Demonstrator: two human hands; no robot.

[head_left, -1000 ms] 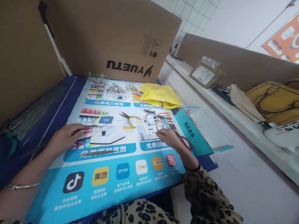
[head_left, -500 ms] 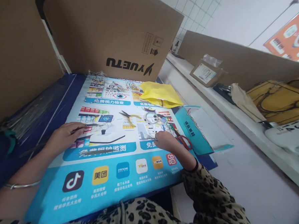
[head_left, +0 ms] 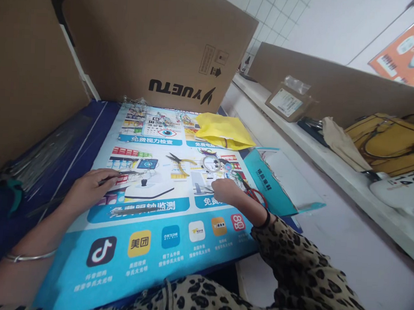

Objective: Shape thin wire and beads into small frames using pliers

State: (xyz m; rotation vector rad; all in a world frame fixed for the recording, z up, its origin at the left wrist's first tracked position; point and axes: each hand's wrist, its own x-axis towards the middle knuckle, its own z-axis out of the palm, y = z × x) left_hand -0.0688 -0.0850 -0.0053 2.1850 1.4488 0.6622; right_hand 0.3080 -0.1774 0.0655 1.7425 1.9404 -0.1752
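Note:
My left hand rests at the left side of a printed poster sheet, fingers closed round a thin dark tool whose kind I cannot make out. Fine wire lies by its tip. On the right of the sheet, my right hand is closed, fingertips together and turned away; what they hold is hidden. Between the hands, a little farther off, lie pliers with yellow handles. A clear round ring or spool sits just beyond the right hand. Red-handled scissors lie beside the right wrist.
A yellow bag and a teal box stand at the right. Large cardboard walls the back and left. Tangled wire pieces lie at the far edge; loose wires and teal-handled pliers lie at left.
My right hand has shifted slightly left, its fingertips turned further in. The left hand keeps its place. The whole view has moved a little.

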